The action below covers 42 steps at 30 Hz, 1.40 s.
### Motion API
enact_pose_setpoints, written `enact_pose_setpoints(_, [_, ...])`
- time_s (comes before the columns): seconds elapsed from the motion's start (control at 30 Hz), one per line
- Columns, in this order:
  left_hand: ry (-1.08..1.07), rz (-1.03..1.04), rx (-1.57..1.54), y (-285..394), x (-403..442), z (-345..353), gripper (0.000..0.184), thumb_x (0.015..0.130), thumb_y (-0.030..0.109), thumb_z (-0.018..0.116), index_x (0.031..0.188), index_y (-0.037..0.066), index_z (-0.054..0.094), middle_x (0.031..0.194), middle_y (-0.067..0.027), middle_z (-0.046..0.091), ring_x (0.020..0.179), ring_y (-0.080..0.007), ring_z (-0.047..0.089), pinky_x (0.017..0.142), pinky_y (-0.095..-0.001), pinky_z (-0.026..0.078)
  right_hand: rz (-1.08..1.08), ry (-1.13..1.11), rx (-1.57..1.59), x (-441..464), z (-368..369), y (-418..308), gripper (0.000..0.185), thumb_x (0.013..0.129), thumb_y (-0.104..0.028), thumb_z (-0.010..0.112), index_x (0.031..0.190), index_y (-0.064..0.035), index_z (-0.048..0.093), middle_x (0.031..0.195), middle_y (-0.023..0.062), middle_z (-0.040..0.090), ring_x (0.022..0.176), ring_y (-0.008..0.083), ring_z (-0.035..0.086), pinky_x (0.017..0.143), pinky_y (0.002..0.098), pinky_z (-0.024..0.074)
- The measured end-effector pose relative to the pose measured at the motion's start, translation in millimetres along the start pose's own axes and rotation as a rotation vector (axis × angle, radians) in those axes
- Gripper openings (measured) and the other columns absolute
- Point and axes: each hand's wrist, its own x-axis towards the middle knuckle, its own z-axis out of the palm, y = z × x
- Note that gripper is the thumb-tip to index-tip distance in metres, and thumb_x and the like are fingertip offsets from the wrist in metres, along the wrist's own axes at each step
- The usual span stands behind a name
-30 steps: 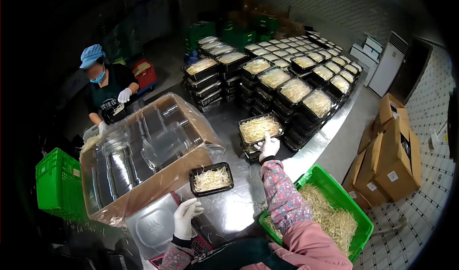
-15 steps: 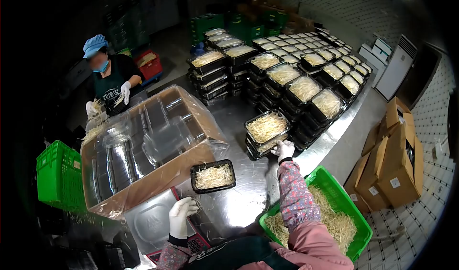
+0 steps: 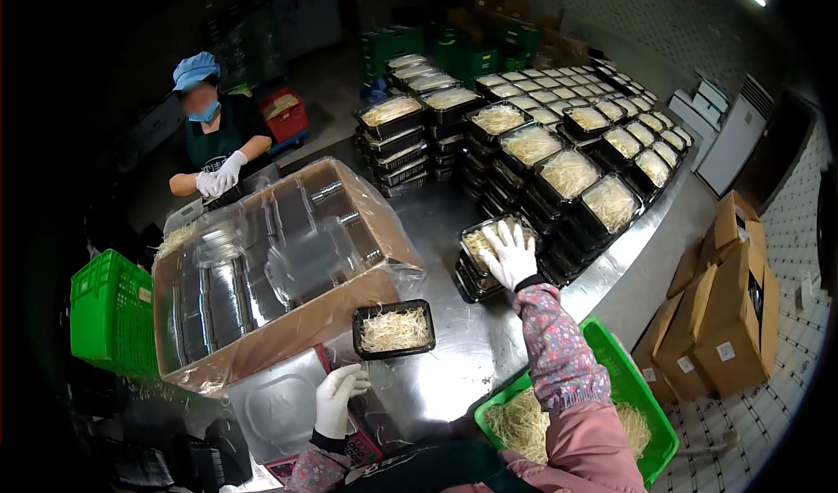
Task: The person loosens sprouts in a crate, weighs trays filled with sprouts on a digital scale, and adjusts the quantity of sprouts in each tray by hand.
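Note:
My right hand (image 3: 511,253), in a white glove, lies with its fingers spread on the top black tray of bean sprouts (image 3: 476,241) of a short stack. The palm and fingers cover much of that tray. My left hand (image 3: 339,399), also gloved, hovers by the scale (image 3: 278,403) with its fingers curled in; whether anything is inside them is hidden. Beyond its fingertips, an uncovered black tray filled with bean sprouts (image 3: 394,330) sits on the steel table (image 3: 436,388). Loose sprouts fill the green crate (image 3: 650,432) under my right forearm.
A carton of clear plastic lids (image 3: 288,318) takes up the table's left side. Tall stacks of sprout trays (image 3: 567,174) stand behind my right hand. Across the carton, a co-worker (image 3: 214,135) has both gloved hands together on a dark tray. Cardboard boxes (image 3: 711,310) stand right.
My right hand has gone from the short stack's side to flat on its top tray, fingers now spread. My left hand has barely moved. The co-worker's hands have come together.

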Motion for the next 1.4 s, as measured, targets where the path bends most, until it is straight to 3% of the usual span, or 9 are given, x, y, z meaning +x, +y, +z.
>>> enact_pose_setpoints(0.4, [0.001,0.012,-0.073,-11.0,-1.1,14.3,0.026,0.098,0.010,0.051,0.119,-0.003,0.059,0.106,-0.0135,0.066,0.090,-0.0187,0.066,0.082,-0.0304,0.053,0.019,-0.018,-0.066,-7.3,15.4,8.1,0.059,0.094,-0.055,0.044,0.146,-0.0278,0.037,0.155,0.0105,0.029,0.143,0.0393,0.022,0.111,0.0649,0.0159])
enact_pose_setpoints(0.6, [0.096,0.032,-0.083,-43.3,-11.1,-19.9,0.028,0.096,0.010,0.055,0.122,-0.001,0.056,0.114,-0.0092,0.062,0.095,-0.0186,0.065,0.080,-0.0300,0.054,0.043,-0.180,-0.042,-0.7,-22.1,5.2,0.064,0.094,-0.060,0.039,0.150,-0.0319,0.028,0.158,0.0105,0.023,0.143,0.0411,0.020,0.110,0.0671,0.0138])
enact_pose_setpoints(0.8, [0.102,0.128,0.051,-65.3,-9.0,-43.0,0.030,0.092,0.007,0.061,0.121,-0.002,0.057,0.113,-0.0090,0.061,0.092,-0.0152,0.065,0.077,-0.0272,0.054,-0.022,0.270,0.211,-54.0,-49.5,-10.8,0.067,0.090,-0.044,0.059,0.149,-0.0237,0.033,0.154,0.0166,0.028,0.141,0.0405,0.025,0.110,0.0629,0.0193])
enact_pose_setpoints(0.93, [0.065,0.248,0.294,-62.4,-4.7,-45.4,0.030,0.089,0.007,0.065,0.117,0.000,0.060,0.116,-0.0072,0.058,0.092,-0.0124,0.062,0.077,-0.0240,0.052,-0.093,0.457,0.289,-150.2,-53.1,6.0,0.063,0.085,-0.031,0.069,0.141,-0.0169,0.045,0.151,0.0175,0.033,0.140,0.0376,0.031,0.110,0.0507,0.0269])
enact_pose_setpoints(1.0, [0.013,0.338,0.438,-61.5,-1.2,-36.2,0.030,0.088,0.006,0.065,0.117,0.000,0.060,0.117,-0.0066,0.057,0.092,-0.0120,0.061,0.077,-0.0230,0.051,-0.022,0.561,0.261,-213.8,-54.5,32.9,0.062,0.083,-0.023,0.072,0.139,-0.0140,0.048,0.147,0.0186,0.040,0.134,0.0376,0.039,0.109,0.0469,0.0324])
enact_pose_setpoints(1.13, [-0.211,0.244,0.370,-43.3,-10.9,-3.8,0.032,0.088,0.001,0.063,0.120,0.000,0.058,0.119,-0.0062,0.057,0.093,-0.0097,0.058,0.078,-0.0211,0.050,0.504,0.708,0.249,-382.8,-79.9,73.7,0.058,0.084,-0.017,0.071,0.137,-0.0079,0.048,0.140,0.0182,0.048,0.132,0.0322,0.044,0.111,0.0387,0.0330])
enact_pose_setpoints(1.3, [-0.536,0.146,0.344,-73.4,-10.2,25.2,0.039,0.090,-0.001,0.060,0.128,0.000,0.053,0.120,-0.0042,0.056,0.094,-0.0089,0.058,0.080,-0.0215,0.049,0.983,0.938,0.119,-588.6,-104.6,79.0,0.056,0.086,-0.021,0.072,0.134,-0.0032,0.050,0.132,0.0144,0.054,0.124,0.0276,0.050,0.108,0.0362,0.0364])
enact_pose_setpoints(1.33, [-0.564,0.145,0.318,-71.2,-19.6,38.6,0.039,0.089,0.000,0.060,0.128,0.000,0.053,0.114,-0.0047,0.059,0.091,-0.0087,0.058,0.080,-0.0212,0.049,1.118,0.877,0.210,-617.7,-110.1,68.5,0.065,0.085,-0.026,0.073,0.139,-0.0023,0.045,0.138,0.0141,0.051,0.128,0.0242,0.048,0.108,0.0341,0.0354])
enact_pose_setpoints(1.4, [-0.642,0.112,0.308,-75.8,-29.9,58.1,0.040,0.090,0.001,0.061,0.129,0.000,0.053,0.105,-0.0045,0.061,0.088,-0.0083,0.059,0.078,-0.0199,0.048,1.185,0.734,0.119,-665.2,-99.9,59.0,0.075,0.081,-0.032,0.076,0.140,-0.0020,0.042,0.140,0.0173,0.046,0.129,0.0295,0.045,0.109,0.0372,0.0359])
